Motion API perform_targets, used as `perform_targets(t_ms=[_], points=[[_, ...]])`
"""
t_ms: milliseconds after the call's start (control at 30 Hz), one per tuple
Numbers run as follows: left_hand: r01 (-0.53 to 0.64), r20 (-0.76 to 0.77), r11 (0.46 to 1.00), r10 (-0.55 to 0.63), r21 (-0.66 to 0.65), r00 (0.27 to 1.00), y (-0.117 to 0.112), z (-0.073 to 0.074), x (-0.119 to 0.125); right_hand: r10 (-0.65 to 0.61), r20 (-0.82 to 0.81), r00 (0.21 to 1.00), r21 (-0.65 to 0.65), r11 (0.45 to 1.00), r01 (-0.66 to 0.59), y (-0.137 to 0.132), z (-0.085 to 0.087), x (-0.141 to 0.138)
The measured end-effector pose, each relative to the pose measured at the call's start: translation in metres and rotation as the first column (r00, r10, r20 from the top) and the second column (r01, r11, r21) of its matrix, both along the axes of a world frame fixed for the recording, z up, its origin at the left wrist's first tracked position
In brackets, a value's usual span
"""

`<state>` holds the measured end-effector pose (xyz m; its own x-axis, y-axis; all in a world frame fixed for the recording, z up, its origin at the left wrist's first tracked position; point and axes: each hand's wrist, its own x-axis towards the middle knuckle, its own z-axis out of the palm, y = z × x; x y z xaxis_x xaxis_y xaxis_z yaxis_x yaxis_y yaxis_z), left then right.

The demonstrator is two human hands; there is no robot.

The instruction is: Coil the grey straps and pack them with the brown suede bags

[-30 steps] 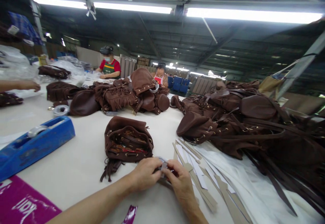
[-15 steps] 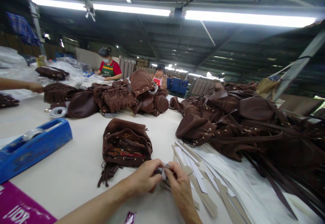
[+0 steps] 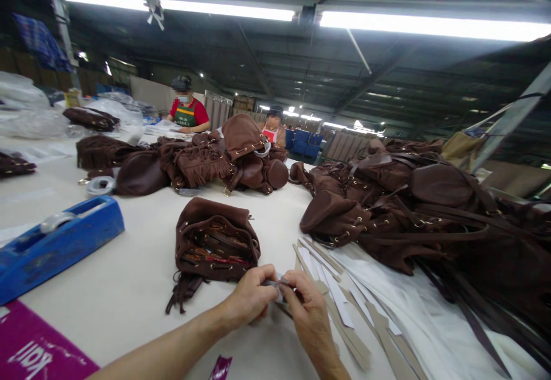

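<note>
A small grey piece [image 3: 279, 295], partly hidden, is pinched in the left hand [image 3: 249, 297] and right hand [image 3: 307, 305], held close together. Just beyond the left hand, the nearer one, an open brown drawstring bag [image 3: 217, 241] is set on the counter [image 3: 146, 242], its mouth stretched crosswise. A purple sheet [image 3: 55, 348] is printed with partly legible white lettering; a co-worker's green apron [image 3: 185, 117] is marked too finely to be read.

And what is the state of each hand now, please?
Left hand: closed, pinching a small greyish piece.
Right hand: closed, also pinching the small greyish piece.
</note>
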<state>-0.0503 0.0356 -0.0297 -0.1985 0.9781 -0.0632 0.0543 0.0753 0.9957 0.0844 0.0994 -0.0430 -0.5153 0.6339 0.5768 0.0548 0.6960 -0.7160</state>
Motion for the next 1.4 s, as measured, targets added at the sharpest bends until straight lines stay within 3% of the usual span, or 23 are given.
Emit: perform_targets(t_ms=[267,500,833,1033,1200,1300,1400], points=[[0.004,0.059,1.000,-0.003,-0.019,0.998,0.002,0.003,-0.002,0.144,0.056,0.988,0.126,0.981,-0.150,0.002,0.005,0.007],[0.036,0.177,0.995,-0.019,-0.095,0.984,0.002,0.007,-0.006,0.151,0.169,0.974,0.322,0.925,-0.200,-0.002,0.008,0.013],[0.107,0.263,0.993,-0.092,-0.041,0.960,-0.004,0.017,-0.010,0.109,0.142,0.984,0.299,0.943,-0.148,-0.002,0.013,0.010],[0.207,0.102,0.978,-0.208,0.014,0.973,-0.010,0.018,-0.011,0.094,0.142,0.985,0.281,0.951,-0.132,-0.008,0.019,0.014],[0.222,-0.157,0.973,-0.230,-0.064,0.960,0.007,-0.001,-0.019,-0.051,0.249,0.967,0.409,0.911,-0.058,-0.010,0.019,0.010],[0.235,-0.190,0.971,-0.239,-0.047,0.952,0.014,-0.008,-0.020,-0.119,0.287,0.951,0.374,0.927,0.003,-0.010,0.038,0.042],[0.162,-0.166,0.986,-0.165,-0.026,0.972,0.012,-0.009,-0.018,-0.285,0.249,0.926,0.240,0.944,0.226,-0.007,0.066,0.122]])
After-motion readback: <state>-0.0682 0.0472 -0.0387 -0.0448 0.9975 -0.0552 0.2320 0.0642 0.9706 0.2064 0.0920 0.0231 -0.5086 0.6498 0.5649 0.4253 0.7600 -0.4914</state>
